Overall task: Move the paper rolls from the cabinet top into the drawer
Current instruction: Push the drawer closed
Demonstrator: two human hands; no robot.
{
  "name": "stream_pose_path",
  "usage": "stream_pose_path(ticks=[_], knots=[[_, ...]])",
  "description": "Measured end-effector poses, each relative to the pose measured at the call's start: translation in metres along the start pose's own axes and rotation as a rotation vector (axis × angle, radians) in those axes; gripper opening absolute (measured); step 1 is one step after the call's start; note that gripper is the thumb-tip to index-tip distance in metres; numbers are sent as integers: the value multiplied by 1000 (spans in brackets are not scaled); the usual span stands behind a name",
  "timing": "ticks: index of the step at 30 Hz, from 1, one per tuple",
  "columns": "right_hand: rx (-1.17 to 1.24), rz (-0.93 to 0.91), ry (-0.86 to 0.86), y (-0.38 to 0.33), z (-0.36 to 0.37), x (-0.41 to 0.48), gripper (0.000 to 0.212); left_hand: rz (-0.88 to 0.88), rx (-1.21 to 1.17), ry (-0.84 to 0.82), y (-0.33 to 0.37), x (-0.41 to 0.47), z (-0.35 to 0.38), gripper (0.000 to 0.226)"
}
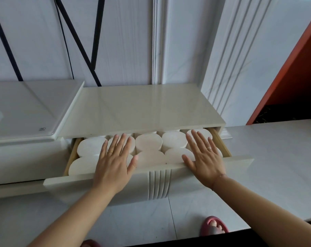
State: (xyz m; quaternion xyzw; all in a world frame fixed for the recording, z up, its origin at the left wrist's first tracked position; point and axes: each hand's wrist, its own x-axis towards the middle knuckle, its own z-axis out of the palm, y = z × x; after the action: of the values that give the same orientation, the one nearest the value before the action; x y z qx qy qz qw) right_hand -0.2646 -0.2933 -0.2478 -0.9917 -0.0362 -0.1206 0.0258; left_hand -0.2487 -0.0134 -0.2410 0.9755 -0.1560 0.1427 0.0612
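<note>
Pale marbled wall panels are seen behind a glossy cream cabinet top. White paper rolls are packed upright in the open drawer, flat round ends up. The left hand and right hand are laid flat on them, fingers spread, nothing grasped. The rolls are judged light, soft and crushable, best taken gently round the sides.

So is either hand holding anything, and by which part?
Nothing is held. The left hand and right hand lie flat, fingers straight, on top of the rolls in the open drawer.
</note>
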Motion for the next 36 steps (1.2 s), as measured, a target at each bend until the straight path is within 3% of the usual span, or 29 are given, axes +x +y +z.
stream_pose_path(ticks=[15,26,32,36], knots=[[32,30,45,5,27,95,85,-18,-27,44,-26,90,21,60],[135,18,284,3,38,123,58,12,-60,113,-38,118,34,53],[164,-10,400,2,40,126,69,38,-59,174,-41,122,38,49],[138,-31,453,4,43,129,49,42,-57,225,-43,124,42,46]])
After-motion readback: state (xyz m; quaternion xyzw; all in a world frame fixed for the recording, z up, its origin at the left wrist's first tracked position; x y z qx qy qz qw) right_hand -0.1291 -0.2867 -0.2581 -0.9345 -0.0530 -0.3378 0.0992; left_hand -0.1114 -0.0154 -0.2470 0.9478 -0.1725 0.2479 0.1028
